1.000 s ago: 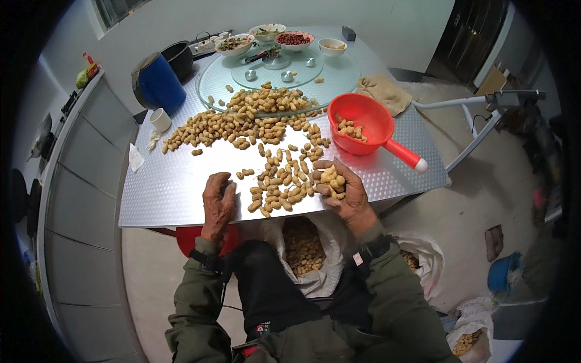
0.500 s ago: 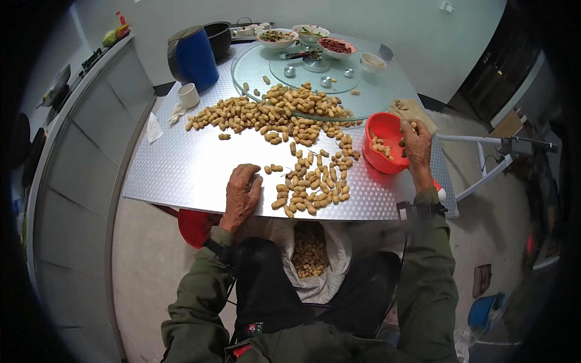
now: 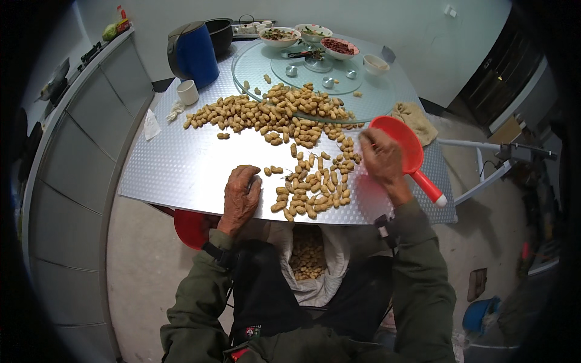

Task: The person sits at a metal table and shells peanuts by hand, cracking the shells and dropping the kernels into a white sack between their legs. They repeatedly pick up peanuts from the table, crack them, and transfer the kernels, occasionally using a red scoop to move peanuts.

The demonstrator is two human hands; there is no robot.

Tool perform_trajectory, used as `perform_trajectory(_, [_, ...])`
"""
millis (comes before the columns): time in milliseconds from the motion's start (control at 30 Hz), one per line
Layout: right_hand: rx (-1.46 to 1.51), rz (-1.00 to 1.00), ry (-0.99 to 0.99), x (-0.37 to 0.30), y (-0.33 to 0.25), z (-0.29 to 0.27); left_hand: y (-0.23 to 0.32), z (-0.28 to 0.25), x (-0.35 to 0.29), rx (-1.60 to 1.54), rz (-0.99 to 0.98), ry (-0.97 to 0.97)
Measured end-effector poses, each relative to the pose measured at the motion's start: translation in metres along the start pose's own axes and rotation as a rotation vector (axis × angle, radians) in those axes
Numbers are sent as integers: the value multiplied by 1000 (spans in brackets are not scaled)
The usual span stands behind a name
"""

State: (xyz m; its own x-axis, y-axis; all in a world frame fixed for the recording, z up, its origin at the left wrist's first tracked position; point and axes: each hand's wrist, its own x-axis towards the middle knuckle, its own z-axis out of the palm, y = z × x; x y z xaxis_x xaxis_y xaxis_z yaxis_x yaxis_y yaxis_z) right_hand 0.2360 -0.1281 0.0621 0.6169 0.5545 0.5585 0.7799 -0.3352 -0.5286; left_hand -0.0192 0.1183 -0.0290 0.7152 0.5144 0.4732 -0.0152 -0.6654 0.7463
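Looked over a patterned metal table [image 3: 157, 175] with a glass turntable [image 3: 375, 97] toward its far edge and a heap of peanuts [image 3: 260, 115] lying across the turntable's near rim. Noticed an open white sack [image 3: 337, 266] below the table's near edge, then a red dipper [image 3: 413, 142] near the right edge, handle toward the near right corner. Saw the right hand [image 3: 382, 160] just left of the dipper, too blurred to tell spread fingers from pinching ones. Saw the left hand [image 3: 242, 196] at the near edge, fingers loosely bunched, palm turned from view, impossible to confirm a grip. Found loose peanuts [image 3: 315, 181] between both hands, down to the near edge. Judged best to gather just a few at once, starting nearest that edge, and to clear the dipper's rim without knocking it.
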Motion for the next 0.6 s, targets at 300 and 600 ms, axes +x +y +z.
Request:
perform_trajectory(300, [-157, -8, -138, -11, 18, 74, -2, -2, 0, -24, -6, 13])
perform_trajectory(600, [-80, 70, -228, 7, 36, 94, -1, -2, 0, -21, 10, 6])
